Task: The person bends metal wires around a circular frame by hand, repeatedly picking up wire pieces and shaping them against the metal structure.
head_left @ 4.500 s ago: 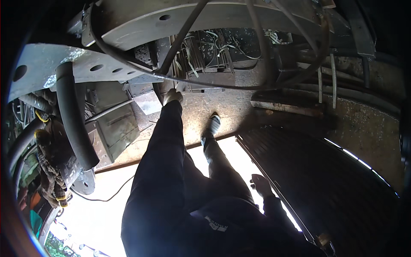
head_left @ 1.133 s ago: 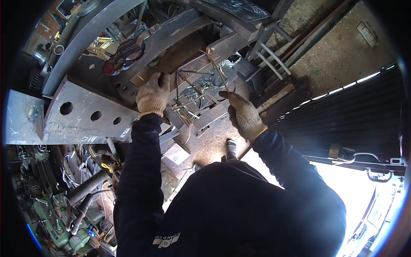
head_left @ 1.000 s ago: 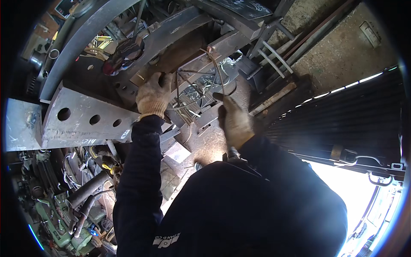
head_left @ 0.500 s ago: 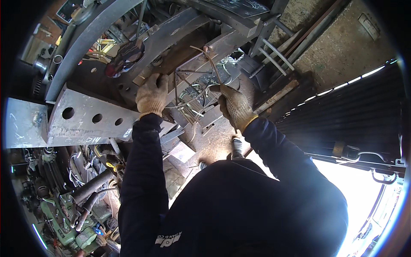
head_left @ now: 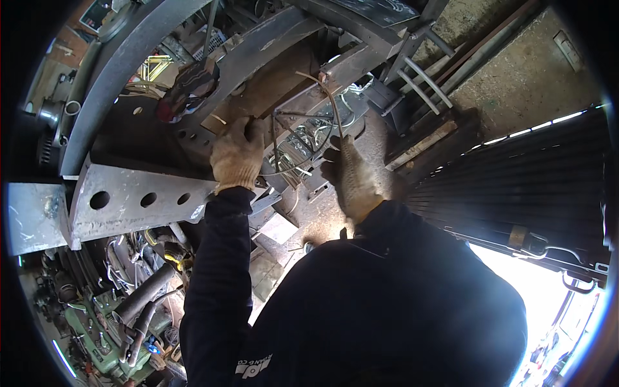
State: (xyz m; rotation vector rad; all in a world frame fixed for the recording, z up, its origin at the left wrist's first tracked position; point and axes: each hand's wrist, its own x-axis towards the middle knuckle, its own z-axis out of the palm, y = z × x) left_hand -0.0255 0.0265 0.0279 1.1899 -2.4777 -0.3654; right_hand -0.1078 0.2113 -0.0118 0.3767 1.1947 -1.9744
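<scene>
My left hand [head_left: 237, 155], in a pale work glove, is closed beside the steel frame's edge, thumb and fingers curled. What it grips is hidden beneath the glove. To its right, my right hand [head_left: 353, 177], in a similar dotted glove, is closed round a thin brown cable [head_left: 335, 106]. One end of the cable sticks up past the right fingers and leans to the left over a steel beam [head_left: 351, 68]. A thin line curves from the right hand back toward the left glove, passing in front of a dark angled bracket [head_left: 276, 138].
A steel plate with round holes [head_left: 122, 197] juts out at the left. Behind it bends a large curved steel bar [head_left: 106, 84]. Bundled wires [head_left: 316, 132] lie beyond my hands. A green machine [head_left: 93, 329] stands lower left, a dark ribbed shutter [head_left: 522, 174] at the right.
My right hand has dropped slightly lower and turned more upright, with the cable still in it. The left hand has shifted a little in the picture as the whole view moved.
</scene>
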